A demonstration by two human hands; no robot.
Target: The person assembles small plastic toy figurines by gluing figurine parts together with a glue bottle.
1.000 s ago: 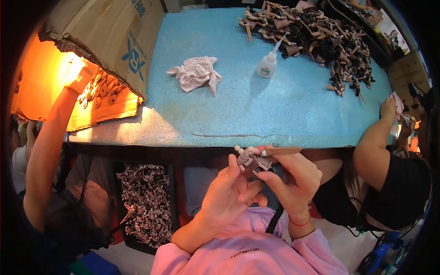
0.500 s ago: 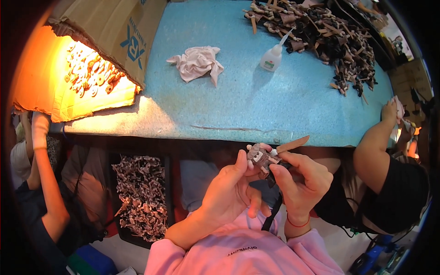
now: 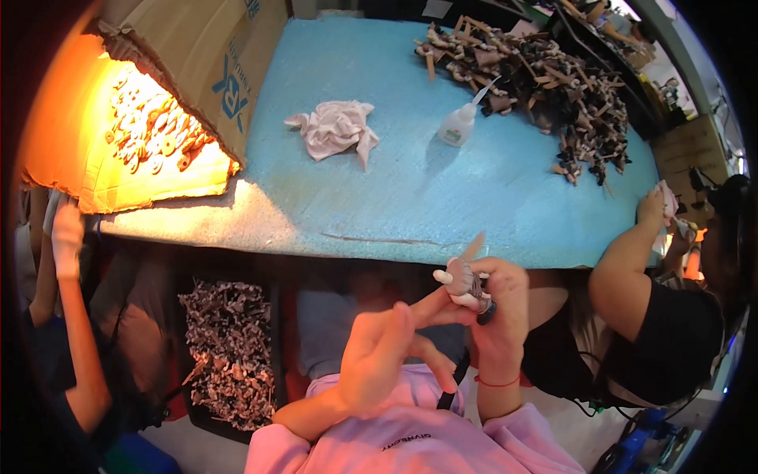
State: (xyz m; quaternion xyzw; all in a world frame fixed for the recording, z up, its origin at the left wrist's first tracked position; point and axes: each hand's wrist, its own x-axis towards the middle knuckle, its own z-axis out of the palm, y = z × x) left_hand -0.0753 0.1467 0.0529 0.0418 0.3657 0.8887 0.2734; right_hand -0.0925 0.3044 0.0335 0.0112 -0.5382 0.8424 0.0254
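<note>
A small painted figurine [image 3: 466,286] in grey, white and black, with a flat brown blade-shaped piece [image 3: 474,247] sticking up from it, is held just in front of the table edge. My right hand [image 3: 505,304] grips it, the fingers partly hidden behind it. My left hand [image 3: 383,355] is open beside it, thumb raised and index finger stretched to the figurine's lower side; whether that fingertip touches it I cannot tell.
On the blue table [image 3: 339,201] are a crumpled pink cloth [image 3: 335,130], a nozzle bottle [image 3: 457,126] and a heap of figurines [image 3: 537,75]. A lit cardboard box [image 3: 201,63] holds small parts. A black tray [image 3: 280,355] of small pieces stands below. Co-workers' arms [image 3: 632,261] flank me.
My right hand has turned the figurine, so its blade points more upward. The left hand has let go of it, moved slightly left and spread its fingers. The view has shifted a little.
</note>
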